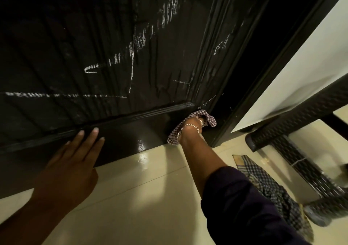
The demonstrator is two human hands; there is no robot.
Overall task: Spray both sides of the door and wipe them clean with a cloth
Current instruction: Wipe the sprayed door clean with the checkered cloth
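Note:
A dark panelled door [116, 52] fills the upper left, with pale chalky streaks across its panel. My right hand [192, 127] grips a small checked cloth [211, 119] and holds it against the door's bottom right corner, close to the frame. My left hand [75, 160] rests flat on the door's lower rail with its fingers straight. No spray bottle is in view.
A cream tiled floor [143, 197] lies below the door. A white wall [305, 71] stands right of the dark door frame [263, 79]. A dark woven chair [301, 150] stands at the right, and another checked cloth [271, 192] lies on the floor beside it.

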